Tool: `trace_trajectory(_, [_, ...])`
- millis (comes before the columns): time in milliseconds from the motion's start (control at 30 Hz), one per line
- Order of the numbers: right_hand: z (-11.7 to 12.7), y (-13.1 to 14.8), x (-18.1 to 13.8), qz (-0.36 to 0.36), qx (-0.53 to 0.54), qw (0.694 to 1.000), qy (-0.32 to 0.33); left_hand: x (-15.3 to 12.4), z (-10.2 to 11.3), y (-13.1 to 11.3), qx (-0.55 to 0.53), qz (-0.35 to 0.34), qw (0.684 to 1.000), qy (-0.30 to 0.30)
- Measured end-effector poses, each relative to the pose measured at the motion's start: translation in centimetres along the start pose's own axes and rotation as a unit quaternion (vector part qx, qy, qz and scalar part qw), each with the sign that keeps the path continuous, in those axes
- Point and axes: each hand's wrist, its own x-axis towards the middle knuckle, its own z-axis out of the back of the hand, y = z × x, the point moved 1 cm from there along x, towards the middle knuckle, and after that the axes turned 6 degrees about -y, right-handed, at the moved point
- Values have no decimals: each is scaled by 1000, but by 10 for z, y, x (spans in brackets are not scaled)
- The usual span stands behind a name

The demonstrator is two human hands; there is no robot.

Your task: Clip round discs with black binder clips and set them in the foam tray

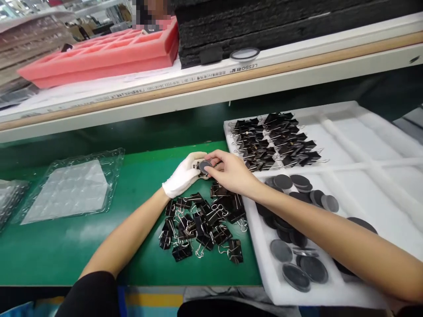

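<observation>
A small dark grey round disc with a shiny rim is held above the green table, between both hands. My left hand, in a white glove, is closed around its left side; something metallic shows at the edge there, too small to make out. My bare right hand pinches the disc from the right with thumb and fingers. Just below the hands lies a loose pile of black binder clips with silver wire handles. Under my right forearm, several similar dark discs lie in a white foam tray.
More black binder clips stand in rows in the tray's far left compartment. A clear plastic blister tray lies on the green table at left. On the shelf above are pink foam, black foam sheets and a round lens-like disc.
</observation>
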Motion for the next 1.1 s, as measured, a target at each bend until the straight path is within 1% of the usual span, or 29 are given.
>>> trace_trajectory(100, [1,-4,0,19,-57,998,-6,-2,-1,-1,9,-16,1000,10])
trace_trajectory(167, [2,-6,-4,41,-76,996,-25,-5,-3,-4,20,-43,999,20])
trace_trajectory(267, [3,-6,-9,66,-47,995,-53,-11,-10,-13,43,-85,995,40])
trace_trajectory(333, [3,-7,-10,79,-32,995,-56,-14,-16,-17,70,-101,992,42])
trace_trajectory(433, [3,-9,-12,127,-57,989,-44,-18,-22,-21,131,-117,984,22])
trace_trajectory(500, [3,-7,-12,163,-72,983,-42,-17,-25,-25,175,-126,976,18])
trace_trajectory(567, [5,-3,-13,179,-59,981,-52,-16,-24,-35,228,-135,964,21])
trace_trajectory(600, [6,-1,-12,175,-38,982,-56,-16,-22,-44,269,-134,954,22])
trace_trajectory(633, [7,1,-12,160,-4,985,-56,-16,-19,-54,325,-121,937,27])
trace_trajectory(667, [7,3,-11,137,40,988,-52,-17,-16,-66,396,-95,913,38])
trace_trajectory(700, [7,4,-9,109,93,989,-46,-18,-12,-78,474,-53,877,61])
trace_trajectory(733, [7,5,-8,79,146,985,-40,-21,-9,-89,549,-1,830,95])
trace_trajectory(800, [6,5,-5,30,233,972,-31,-29,-5,-104,651,90,733,175])
trace_trajectory(833, [6,6,-4,12,261,965,-29,-34,-5,-107,680,116,694,207])
trace_trajectory(867, [5,6,-4,-2,278,960,-26,-39,-7,-108,701,128,663,230])
trace_trajectory(933, [5,6,-3,-24,299,954,-20,-46,-14,-102,738,122,618,243])
trace_trajectory(1000, [5,6,-4,-39,315,948,-12,-49,-21,-93,772,103,581,234])
trace_trajectory(1067, [6,7,-4,-54,332,942,-3,-49,-25,-88,792,88,561,225])
trace_trajectory(1100, [7,7,-3,-64,341,938,2,-48,-24,-88,794,78,561,221])
